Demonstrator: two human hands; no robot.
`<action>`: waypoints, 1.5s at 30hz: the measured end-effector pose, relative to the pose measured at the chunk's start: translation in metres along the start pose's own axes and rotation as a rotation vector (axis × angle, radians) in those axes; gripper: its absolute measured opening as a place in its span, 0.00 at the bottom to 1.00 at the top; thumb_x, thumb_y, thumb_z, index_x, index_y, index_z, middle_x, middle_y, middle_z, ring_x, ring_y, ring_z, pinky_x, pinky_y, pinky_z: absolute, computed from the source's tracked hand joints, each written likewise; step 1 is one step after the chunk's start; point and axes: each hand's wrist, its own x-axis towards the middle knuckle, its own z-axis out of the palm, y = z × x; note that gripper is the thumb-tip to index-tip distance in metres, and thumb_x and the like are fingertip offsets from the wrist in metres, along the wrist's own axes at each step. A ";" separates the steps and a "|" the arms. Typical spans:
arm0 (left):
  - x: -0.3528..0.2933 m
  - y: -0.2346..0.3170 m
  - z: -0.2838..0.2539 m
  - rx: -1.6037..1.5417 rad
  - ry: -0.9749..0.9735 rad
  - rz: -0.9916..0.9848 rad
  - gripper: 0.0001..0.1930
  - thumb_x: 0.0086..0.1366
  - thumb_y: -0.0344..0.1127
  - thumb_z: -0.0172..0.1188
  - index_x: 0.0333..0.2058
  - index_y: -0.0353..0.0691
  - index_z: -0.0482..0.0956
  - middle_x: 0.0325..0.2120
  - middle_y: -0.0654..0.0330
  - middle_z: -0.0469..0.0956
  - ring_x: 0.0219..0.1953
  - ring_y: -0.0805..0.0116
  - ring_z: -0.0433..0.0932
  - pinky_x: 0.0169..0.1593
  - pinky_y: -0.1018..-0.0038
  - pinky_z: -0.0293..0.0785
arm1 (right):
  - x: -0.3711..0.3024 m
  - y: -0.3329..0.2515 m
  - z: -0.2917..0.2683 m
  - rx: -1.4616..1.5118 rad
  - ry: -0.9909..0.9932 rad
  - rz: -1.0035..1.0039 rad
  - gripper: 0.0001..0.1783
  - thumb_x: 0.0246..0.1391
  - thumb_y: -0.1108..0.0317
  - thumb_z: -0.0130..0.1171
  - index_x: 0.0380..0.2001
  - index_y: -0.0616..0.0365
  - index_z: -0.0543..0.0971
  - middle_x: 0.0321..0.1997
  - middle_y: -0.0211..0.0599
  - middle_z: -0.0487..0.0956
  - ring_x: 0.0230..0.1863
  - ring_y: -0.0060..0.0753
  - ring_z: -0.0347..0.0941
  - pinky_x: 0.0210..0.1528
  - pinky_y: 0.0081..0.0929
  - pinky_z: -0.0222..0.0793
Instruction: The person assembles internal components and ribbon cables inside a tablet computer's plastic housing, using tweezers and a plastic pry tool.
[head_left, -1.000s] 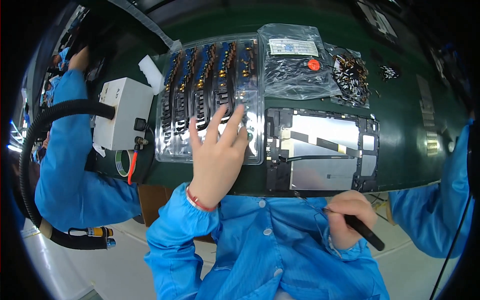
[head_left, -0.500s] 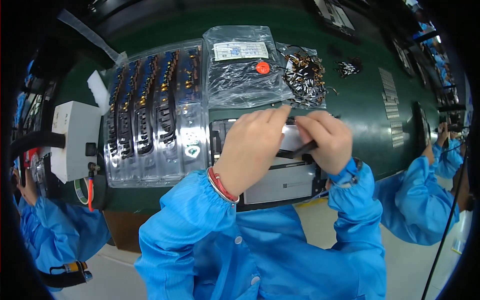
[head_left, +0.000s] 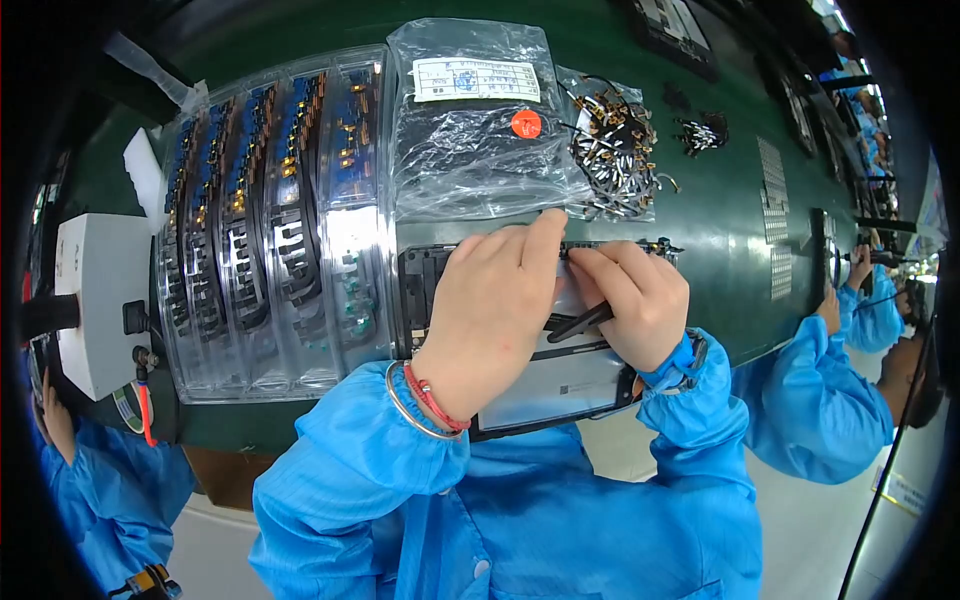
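Observation:
In front of me lies an opened flat device [head_left: 550, 388], like a tablet, with a black frame, silver panels and small parts along its far edge. My left hand [head_left: 495, 300] rests over its left half, fingers bunched at the far edge; their tips and anything between them are hidden. Close beside it, my right hand [head_left: 640, 305] pinches thumb and finger at that same far edge. A slim black pen-like tool [head_left: 582, 322] is held in its palm, slanting down to the left over the device. What the right fingertips touch is too small to make out.
Left, a clear tray [head_left: 357, 235] holds rows of flex cables, beside a white box [head_left: 105, 300]. Beyond the device lie a plastic bag [head_left: 480, 160], a pile of short cables [head_left: 612, 150], small metal parts [head_left: 703, 133] and silver strips [head_left: 775, 205]. Co-workers sit on both sides.
The view has shifted, so the tray and box appear further left. My right fingers have drawn in against the far edge, and the black tool now slants further down to the left.

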 end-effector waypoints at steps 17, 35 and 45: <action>-0.002 0.015 0.004 0.469 0.020 0.317 0.22 0.54 0.36 0.59 0.49 0.40 0.70 0.34 0.64 0.77 0.46 0.72 0.73 0.58 0.47 0.51 | -0.030 0.063 -0.033 0.148 -0.009 0.737 0.12 0.46 0.63 0.61 0.25 0.63 0.79 0.24 0.42 0.73 0.25 0.38 0.71 0.29 0.30 0.66; -0.006 0.015 -0.011 0.510 -0.115 0.315 0.14 0.56 0.41 0.56 0.40 0.44 0.77 0.46 0.65 0.74 0.53 0.66 0.68 0.57 0.38 0.46 | -0.049 0.039 -0.025 0.583 0.168 0.772 0.10 0.45 0.72 0.62 0.32 0.61 0.74 0.21 0.29 0.72 0.25 0.18 0.67 0.27 0.18 0.64; 0.013 0.033 -0.004 0.791 -0.288 0.709 0.11 0.46 0.29 0.55 0.31 0.38 0.81 0.39 0.66 0.73 0.52 0.69 0.67 0.61 0.52 0.53 | -0.052 0.038 -0.018 0.432 0.215 0.710 0.11 0.42 0.75 0.64 0.32 0.62 0.76 0.27 0.36 0.77 0.28 0.22 0.74 0.31 0.18 0.68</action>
